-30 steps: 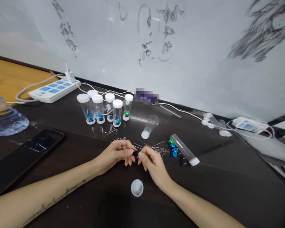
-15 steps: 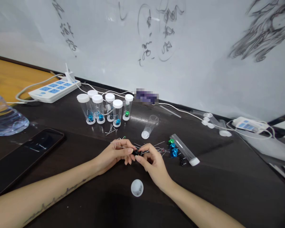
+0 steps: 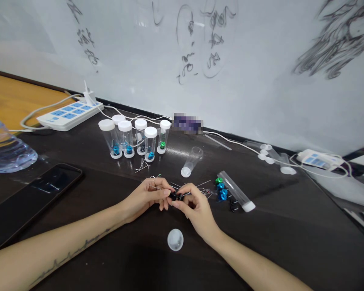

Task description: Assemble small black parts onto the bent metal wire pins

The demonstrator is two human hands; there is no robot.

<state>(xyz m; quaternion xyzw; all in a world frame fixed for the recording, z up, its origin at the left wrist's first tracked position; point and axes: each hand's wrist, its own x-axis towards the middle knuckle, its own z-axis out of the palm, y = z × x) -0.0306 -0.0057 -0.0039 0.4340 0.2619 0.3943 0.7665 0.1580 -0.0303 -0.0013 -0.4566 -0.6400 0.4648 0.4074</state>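
Note:
My left hand [image 3: 149,197] and my right hand [image 3: 194,207] meet fingertip to fingertip over the dark table [image 3: 291,242]. Both pinch a small black part [image 3: 176,196] with thin wire legs between them. Loose wire-legged parts [image 3: 200,186] lie just behind the fingers. Blue and green caps [image 3: 221,189] sit to the right, beside a clear tube lying on its side [image 3: 236,190]. A round white lid [image 3: 175,239] rests in front of my right wrist.
Several capped clear vials [image 3: 133,137] holding blue or green pieces stand behind. An open tube [image 3: 191,161] lies near them. A phone [image 3: 27,202] and a water bottle [image 3: 6,147] are at the left, a power strip [image 3: 69,113] and cables along the whiteboard wall.
My right fingers shifted slightly left and closed tighter around the small black part. My left hand has stayed in place.

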